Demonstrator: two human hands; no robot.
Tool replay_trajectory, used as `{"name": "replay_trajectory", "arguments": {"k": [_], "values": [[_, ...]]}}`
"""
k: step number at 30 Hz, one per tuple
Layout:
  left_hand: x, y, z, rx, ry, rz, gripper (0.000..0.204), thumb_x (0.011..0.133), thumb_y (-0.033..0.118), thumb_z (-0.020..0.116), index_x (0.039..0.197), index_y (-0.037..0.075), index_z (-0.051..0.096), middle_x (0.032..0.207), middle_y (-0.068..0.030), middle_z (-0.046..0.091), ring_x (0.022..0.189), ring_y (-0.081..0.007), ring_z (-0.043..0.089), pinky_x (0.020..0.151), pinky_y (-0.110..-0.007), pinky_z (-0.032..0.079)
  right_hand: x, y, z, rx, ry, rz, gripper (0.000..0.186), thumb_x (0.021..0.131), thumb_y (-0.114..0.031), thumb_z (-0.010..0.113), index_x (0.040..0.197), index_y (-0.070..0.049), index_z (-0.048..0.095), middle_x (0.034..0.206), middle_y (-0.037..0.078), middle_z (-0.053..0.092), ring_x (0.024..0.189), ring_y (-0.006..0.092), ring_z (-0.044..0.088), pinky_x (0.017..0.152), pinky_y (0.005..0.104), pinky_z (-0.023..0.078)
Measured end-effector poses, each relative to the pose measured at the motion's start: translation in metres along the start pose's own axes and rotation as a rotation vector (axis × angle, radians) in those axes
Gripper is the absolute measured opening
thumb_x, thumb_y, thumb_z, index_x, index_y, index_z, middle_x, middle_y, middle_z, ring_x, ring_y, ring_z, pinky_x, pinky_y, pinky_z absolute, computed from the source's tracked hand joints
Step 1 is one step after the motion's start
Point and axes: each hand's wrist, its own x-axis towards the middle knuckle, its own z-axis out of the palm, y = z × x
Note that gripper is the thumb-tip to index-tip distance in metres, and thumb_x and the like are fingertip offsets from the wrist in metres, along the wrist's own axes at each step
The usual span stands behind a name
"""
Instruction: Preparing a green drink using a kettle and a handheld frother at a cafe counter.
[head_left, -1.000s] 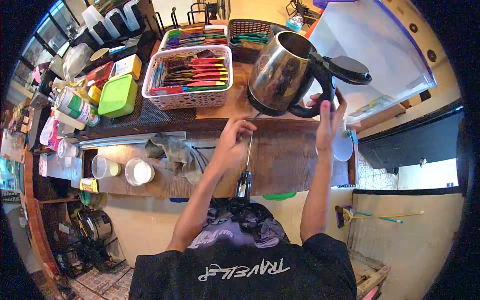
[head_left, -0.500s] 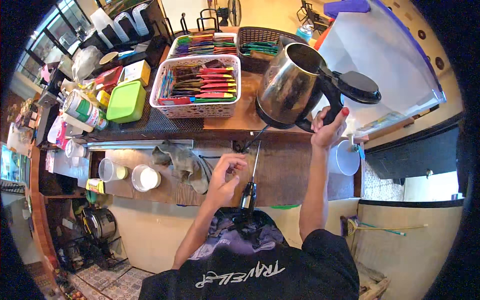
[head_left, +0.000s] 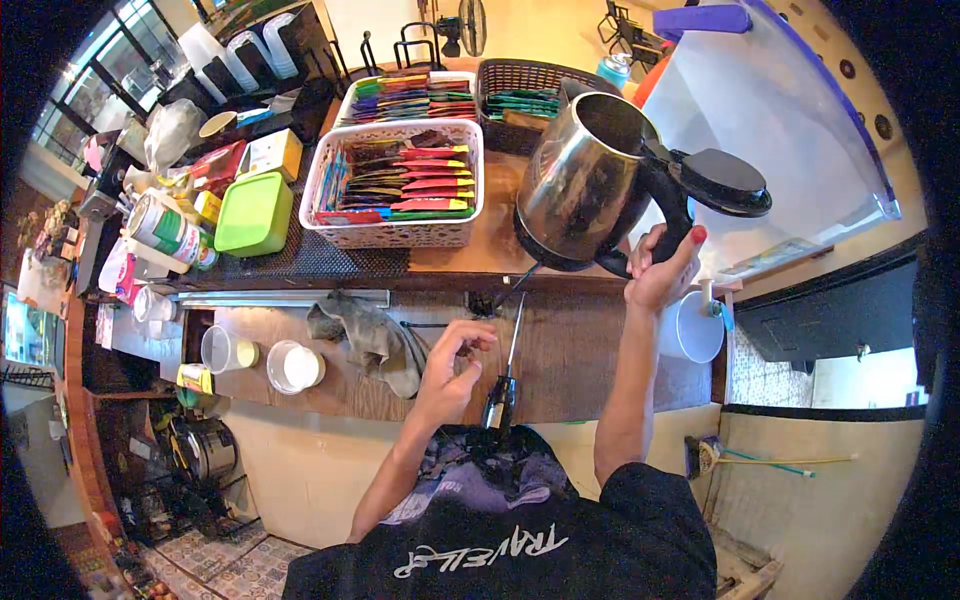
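Observation:
My right hand [head_left: 660,270] grips the black handle of a steel electric kettle [head_left: 575,175], held at the counter's front edge with its hinged lid [head_left: 720,180] up. My left hand [head_left: 460,360] is loosely curled below it, thumb apart, with nothing visible in it. Just right of that hand lies a long tool with a black handle [head_left: 500,400] and thin metal shaft. A black cord [head_left: 510,290] hangs below the kettle. A grey cloth [head_left: 375,355] rests on the lower shelf, left of my left hand.
White baskets of colourful sachets [head_left: 390,230], a dark basket [head_left: 500,80] and a green lidded box [head_left: 250,215] line the upper counter. Two plastic cups [head_left: 295,365] sit on the shelf. A large translucent bin [head_left: 750,120] stands behind the kettle, and a round container [head_left: 690,330] is at right.
The view has shifted, so things appear lower. My right hand has closed further round the kettle's handle. My left hand has drawn down from beside the kettle's base to the lower shelf.

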Motion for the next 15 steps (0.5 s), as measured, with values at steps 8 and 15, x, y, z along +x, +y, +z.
{"name": "replay_trajectory", "arguments": {"k": [8, 15], "values": [[0.0019, -0.0057, -0.0017, -0.004, 0.008, 0.003, 0.036, 0.073, -0.009, 0.049, 0.105, 0.002, 0.058, 0.113, -0.0094, 0.056, 0.097, -0.0171, 0.056, 0.082, -0.028, 0.044, -0.0011, 0.0026, 0.0058, 0.0, 0.022, -0.025, 0.068, 0.091, -0.069, 0.038, 0.064, -0.007, 0.045, 0.046, 0.0, 0.037, 0.033, 0.008, 0.032, 0.032, 0.0222, 0.027], [0.0029, -0.0034, -0.0068, 0.027, 0.012, 0.023, 0.038, 0.072, -0.011, 0.047, 0.106, 0.001, 0.058, 0.112, -0.0101, 0.057, 0.096, -0.0178, 0.056, 0.084, -0.029, 0.044, -0.0048, 0.0032, 0.0086, 0.049, 0.142, 0.041, 0.067, 0.09, -0.071, 0.038, 0.069, -0.008, 0.046, 0.049, -0.001, 0.038, 0.033, 0.0074, 0.031, 0.032, 0.0208, 0.022]]}}
